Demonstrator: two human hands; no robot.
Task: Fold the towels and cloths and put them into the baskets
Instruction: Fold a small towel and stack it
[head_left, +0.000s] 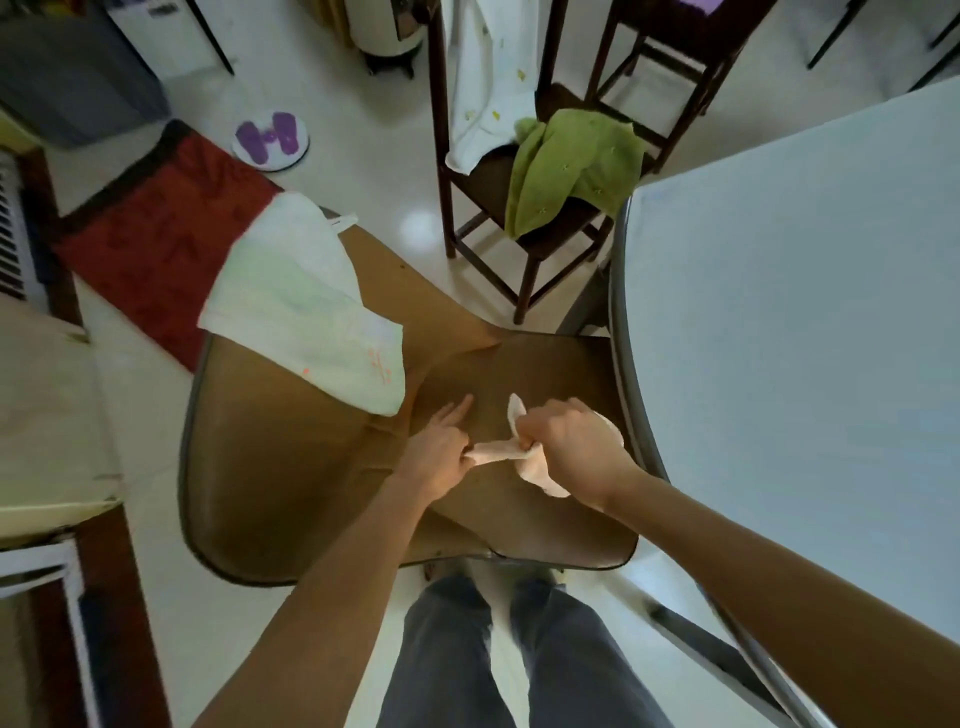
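Cardboard (291, 467), brown and creased, is laid over a low table with a dark rounded rim, and a small peach cloth (506, 451) is held just above it. One end of the cloth is pinched by the left hand (441, 449), whose index finger is stretched forward; the other end is bunched inside the fist of the right hand (574, 449). A pale white-green towel (306, 306) is draped over the cardboard's far left edge. To the right, a light blue tabletop (805, 312) is seen. Beyond, a dark wooden chair (488, 192) is hung with a green towel (571, 166) and a white cloth (488, 83). On the glossy pale floor, a red mat (150, 239) and a white disc with purple footprints (270, 140) are found.
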